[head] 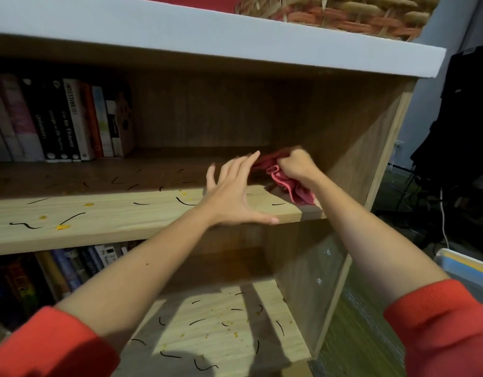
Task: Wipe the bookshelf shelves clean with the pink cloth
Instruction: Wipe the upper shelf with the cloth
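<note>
The pink cloth [289, 186] lies bunched at the right end of the middle shelf [98, 221], close to the bookshelf's right side panel [371, 148]. The person's right hand [297, 164] is clenched around the cloth's upper part, knuckles up, with folds spilling out below the fist. The left hand [232, 194] is released, its fingers straight and spread. Its thumb rests along the shelf's front edge, and its fingertips reach toward the cloth's left side; whether they touch it cannot be told. So the cloth sits between the two hands, under the right one and just beside the left.

The crumpled cloth runs diagonally. Its darker, shaded end points toward the back of the shelf and to the left, and its loose, brighter pink tail points toward the front edge and to the right.

Black squiggles [71, 218] and yellow crumbs [62, 227] mark the middle shelf to the left of the hands. The lower shelf [221, 322] carries similar marks. Upright books [63, 121] stand at the back left.
</note>
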Tool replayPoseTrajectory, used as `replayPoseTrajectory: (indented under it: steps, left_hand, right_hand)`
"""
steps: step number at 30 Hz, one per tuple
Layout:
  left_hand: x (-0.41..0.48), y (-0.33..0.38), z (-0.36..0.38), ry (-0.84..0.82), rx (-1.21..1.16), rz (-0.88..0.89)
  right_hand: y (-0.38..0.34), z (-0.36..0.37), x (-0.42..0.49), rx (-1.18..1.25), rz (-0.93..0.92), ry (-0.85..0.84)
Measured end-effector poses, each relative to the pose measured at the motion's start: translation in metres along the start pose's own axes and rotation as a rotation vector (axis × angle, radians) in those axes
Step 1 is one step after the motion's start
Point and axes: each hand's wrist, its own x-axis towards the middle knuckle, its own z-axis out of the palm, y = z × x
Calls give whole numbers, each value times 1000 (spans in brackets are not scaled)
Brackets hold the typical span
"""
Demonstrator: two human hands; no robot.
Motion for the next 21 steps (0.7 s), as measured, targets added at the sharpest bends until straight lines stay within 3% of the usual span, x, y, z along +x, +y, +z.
replayPoseTrajectory:
  steps: [2,4,10,12,15,21]
  left_hand:
    - [-10,-16,-8,-131,123,-47]
    - [-16,-27,-11,-189,186,-70]
    - [-15,-21,-10,-132,123,-163]
    - [-16,-21,-10,-111,146,-172]
    - [-17,-20,-10,-119,128,-200]
    - [-17,-20,-15,-128,12,-240]
  right_hand:
    - [4,-12,14,55,91,17]
    - [8,-17,20,-118,128,40]
    - [-13,30,-3,-432,-52,-76]
    - [-24,39,-4,-360,-125,-118]
    - [-36,27,9,-155,-80,-119]
    - [-22,13,34,-284,2,-2]
